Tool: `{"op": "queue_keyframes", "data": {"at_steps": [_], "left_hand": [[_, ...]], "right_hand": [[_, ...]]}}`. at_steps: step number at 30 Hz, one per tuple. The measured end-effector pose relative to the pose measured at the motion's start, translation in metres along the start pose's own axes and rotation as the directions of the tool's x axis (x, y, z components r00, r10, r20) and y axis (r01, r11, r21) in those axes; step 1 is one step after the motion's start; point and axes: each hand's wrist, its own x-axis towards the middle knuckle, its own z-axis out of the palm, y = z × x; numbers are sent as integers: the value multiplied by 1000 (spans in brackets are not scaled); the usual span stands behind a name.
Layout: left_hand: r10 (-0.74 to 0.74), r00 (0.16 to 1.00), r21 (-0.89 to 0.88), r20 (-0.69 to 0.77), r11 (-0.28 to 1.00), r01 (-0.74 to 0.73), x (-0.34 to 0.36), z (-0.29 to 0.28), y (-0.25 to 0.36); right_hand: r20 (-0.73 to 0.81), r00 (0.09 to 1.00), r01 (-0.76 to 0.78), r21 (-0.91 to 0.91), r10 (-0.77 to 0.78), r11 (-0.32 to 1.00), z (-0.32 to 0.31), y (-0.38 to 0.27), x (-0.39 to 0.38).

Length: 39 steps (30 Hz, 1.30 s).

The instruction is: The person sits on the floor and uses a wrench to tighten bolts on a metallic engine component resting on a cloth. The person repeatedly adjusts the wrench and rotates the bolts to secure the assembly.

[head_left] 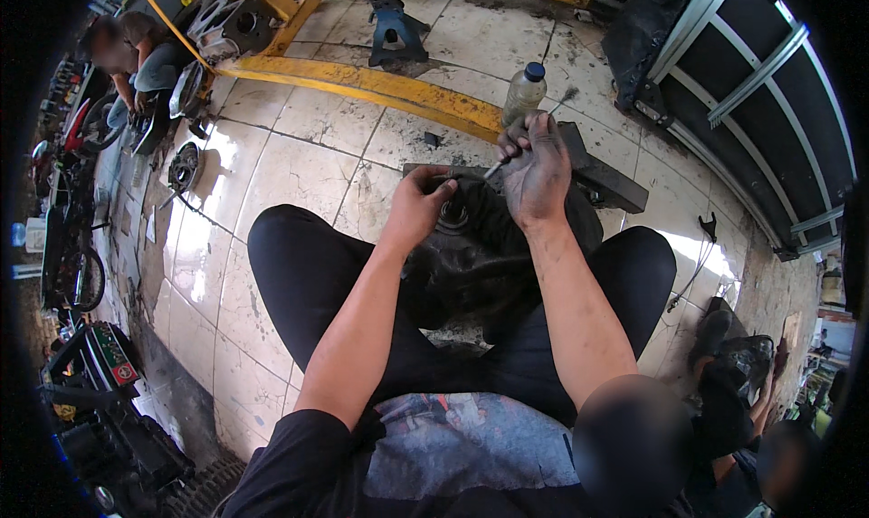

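Between my knees sits a grimy black casing [493,212] with a round ringed opening on its left side. My left hand [421,207] is closed at that side, thumb and fingers gripping the edge above the opening. My right hand [540,170], blackened with grease, is raised over the right side of the casing. Its curled fingers hold a thin brush [494,170], a slim light rod slanting from the casing up past the hand to a dark bristly tip. Where the rod's lower end meets the casing is hard to make out.
Just beyond my right hand stands a clear bottle [525,95] with a blue cap, beside a dark metal beam [608,179]. A yellow frame [362,80] and blue jack stand [396,31] lie ahead. People [145,57] sit far left and at lower right. Motorcycle parts [186,167] lie left.
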Motion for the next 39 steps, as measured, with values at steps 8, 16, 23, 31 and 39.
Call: {"op": "queue_keyframes", "data": {"at_steps": [8, 16, 23, 31, 39], "left_hand": [[-204, 979, -190, -24, 962, 196, 6, 3, 22], [-373, 927, -25, 42, 927, 374, 5, -6, 16], [-300, 952, -95, 58, 948, 305, -4, -1, 18], [-309, 949, -170, 65, 933, 316, 4, 7, 1], [-238, 970, -149, -46, 962, 229, -11, 7, 5]], "right_hand": [[-39, 998, -48, -246, 39, 968, -12, 47, 12], [-23, 998, -55, -407, 50, 912, -3, 47, 19], [48, 998, -3, -478, 29, 878, -11, 61, 21], [197, 944, -94, -607, 264, 789, -22, 61, 41], [108, 994, 57, -570, 6, 819, -17, 73, 24]]}}
